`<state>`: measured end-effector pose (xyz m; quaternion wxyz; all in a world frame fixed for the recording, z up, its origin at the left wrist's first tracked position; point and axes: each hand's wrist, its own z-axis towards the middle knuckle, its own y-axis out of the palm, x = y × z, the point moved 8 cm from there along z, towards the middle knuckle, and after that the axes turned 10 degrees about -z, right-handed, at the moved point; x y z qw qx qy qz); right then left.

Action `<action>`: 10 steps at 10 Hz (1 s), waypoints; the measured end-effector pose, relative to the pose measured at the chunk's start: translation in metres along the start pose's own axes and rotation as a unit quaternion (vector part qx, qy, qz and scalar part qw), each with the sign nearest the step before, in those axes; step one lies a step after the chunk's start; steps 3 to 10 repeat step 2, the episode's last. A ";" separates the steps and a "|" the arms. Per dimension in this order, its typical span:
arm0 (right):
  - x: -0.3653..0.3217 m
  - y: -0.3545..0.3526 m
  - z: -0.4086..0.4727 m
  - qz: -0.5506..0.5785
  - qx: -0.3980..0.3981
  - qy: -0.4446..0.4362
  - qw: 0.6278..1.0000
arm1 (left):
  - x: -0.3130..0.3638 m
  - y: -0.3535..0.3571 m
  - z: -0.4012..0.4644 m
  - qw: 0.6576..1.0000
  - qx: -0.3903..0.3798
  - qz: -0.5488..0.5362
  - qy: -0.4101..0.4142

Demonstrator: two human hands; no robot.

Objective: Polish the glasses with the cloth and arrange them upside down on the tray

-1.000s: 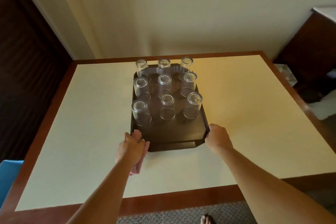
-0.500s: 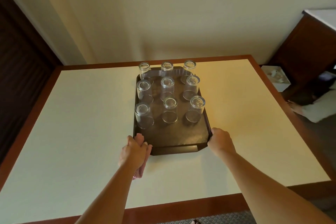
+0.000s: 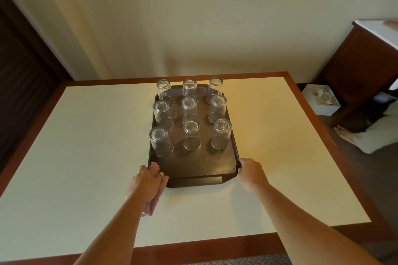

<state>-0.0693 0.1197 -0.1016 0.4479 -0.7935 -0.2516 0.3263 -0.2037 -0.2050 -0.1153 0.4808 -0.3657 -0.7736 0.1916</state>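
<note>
Cream-topped table [image 3: 86,157] with a brown wooden border, set against a pale wall; dark carpet shows below its near edge.

Item 1, nearest: my left hand [image 3: 146,184], at the near left corner of the tray. Fingers clenched over the tray's rim, with the pink cloth [image 3: 150,206] bunched in the same grasp. One end of the cloth pokes up past the fingers onto the tray's corner; the other end hangs out beneath the palm toward the table's near edge.

Item 2: my right hand [image 3: 251,173], at the near right corner of the tray. Fingers curled round the rim there, thumb side against the tray's edge.

Item 3: tray [image 3: 204,163], dark, rectangular with cut corners, lying in the middle of the table, long side running away from me. The near strip of its floor, between my two hands, is bare.

Item 4: glasses [image 3: 190,137], nine, clear, all mouth-down on the tray in three rows of three. The near row stands well clear of both sets of fingers; the far row sits at the tray's far rim.

Item 5, farthest: dark wooden cabinet [image 3: 364,64] to the right, beyond the table.
</note>
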 end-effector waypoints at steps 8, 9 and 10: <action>0.001 -0.009 -0.018 -0.068 -0.050 -0.055 0.995 | 0.019 -0.023 -0.026 0.990 0.030 0.107 0.084; 0.001 -0.009 -0.018 -0.068 -0.050 -0.055 0.995 | 0.019 -0.023 -0.026 0.990 0.030 0.107 0.084; 0.001 -0.009 -0.018 -0.068 -0.050 -0.055 0.995 | 0.019 -0.023 -0.026 0.990 0.030 0.107 0.084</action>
